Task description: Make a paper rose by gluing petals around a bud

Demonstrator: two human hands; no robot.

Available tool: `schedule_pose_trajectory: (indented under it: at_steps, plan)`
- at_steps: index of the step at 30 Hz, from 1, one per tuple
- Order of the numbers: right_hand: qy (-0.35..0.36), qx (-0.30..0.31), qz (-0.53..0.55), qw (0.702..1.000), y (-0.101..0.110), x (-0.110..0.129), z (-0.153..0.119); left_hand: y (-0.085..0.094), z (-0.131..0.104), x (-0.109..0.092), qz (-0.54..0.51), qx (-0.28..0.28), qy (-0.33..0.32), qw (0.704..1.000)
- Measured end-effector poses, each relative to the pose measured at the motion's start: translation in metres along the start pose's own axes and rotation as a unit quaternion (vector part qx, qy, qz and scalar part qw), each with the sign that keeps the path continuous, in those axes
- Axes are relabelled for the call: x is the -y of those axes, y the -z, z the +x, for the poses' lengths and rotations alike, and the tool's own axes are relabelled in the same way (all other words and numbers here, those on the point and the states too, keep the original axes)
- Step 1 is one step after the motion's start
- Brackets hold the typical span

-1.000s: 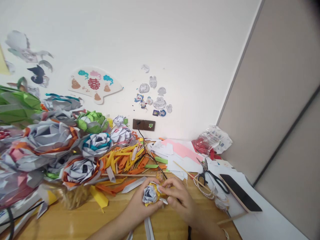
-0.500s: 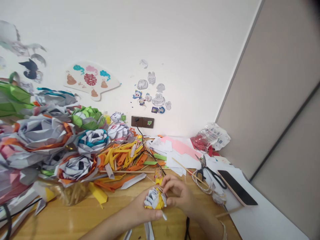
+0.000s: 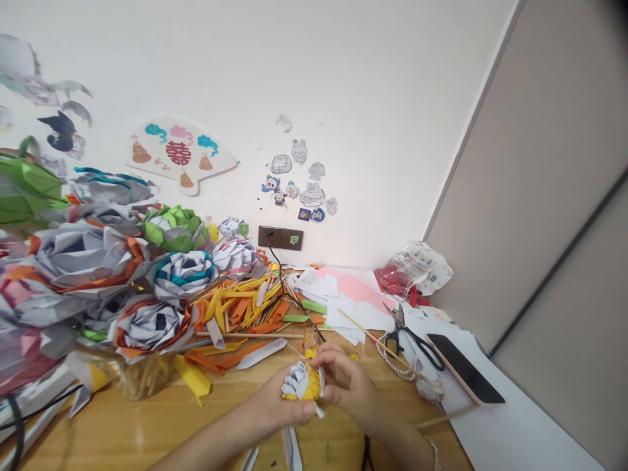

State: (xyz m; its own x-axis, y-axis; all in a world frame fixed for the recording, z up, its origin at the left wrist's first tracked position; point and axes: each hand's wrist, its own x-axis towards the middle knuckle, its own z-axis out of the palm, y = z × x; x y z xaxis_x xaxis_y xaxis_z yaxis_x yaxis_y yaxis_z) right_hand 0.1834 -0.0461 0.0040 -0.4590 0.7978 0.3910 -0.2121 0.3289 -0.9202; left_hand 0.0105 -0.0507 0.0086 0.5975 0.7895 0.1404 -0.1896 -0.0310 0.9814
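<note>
Small flower (image 3: 299,381), white petals with yellow along the outside, held low above the table (image 3: 220,428), near the middle. Left hand (image 3: 277,402) cups it, thumb across the near side, fingers closed round it. Right hand (image 3: 350,383) on its right edge: fingers curled, tips at the yellow paper; whether they pinch a petal or only press, cannot tell. Step in hand looks like fitting outer petals; the next move seems to call for a steady left hold and small, light right-hand motions.

Room: bare wood left of the left wrist, as far as the box under the big flowers (image 3: 152,327). Far side tight, orange and yellow strips (image 3: 240,304) lying close. Right side hemmed by beads (image 3: 392,369), scissors (image 3: 412,337), phone (image 3: 466,368). Table's near edge out of view.
</note>
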Motion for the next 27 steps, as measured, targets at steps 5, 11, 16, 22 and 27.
schedule_pose_trajectory:
  at_steps: [5, 11, 16, 22, 27]
  plan:
    - [-0.004, -0.002, 0.034, 0.999, -0.003, 0.0, 0.0, 0.0, 0.0, -0.003, 0.025, 0.008, 0.005, 1.0]
    - [-0.098, 0.024, 0.105, 0.989, -0.006, 0.003, 0.001, 0.0, -0.001, -0.003, 0.047, -0.004, 0.003, 0.999]
    - [-0.109, -0.005, 0.162, 0.981, -0.014, 0.002, -0.001, -0.002, 0.0, -0.004, 0.013, 0.008, -0.01, 1.0]
    - [-0.105, -0.032, 0.163, 0.98, -0.02, 0.003, -0.004, -0.003, 0.0, -0.002, -0.012, 0.012, 0.003, 1.0]
    - [-0.091, -0.03, 0.177, 0.98, -0.022, 0.003, -0.003, -0.002, 0.0, 0.002, -0.01, 0.014, 0.013, 1.0]
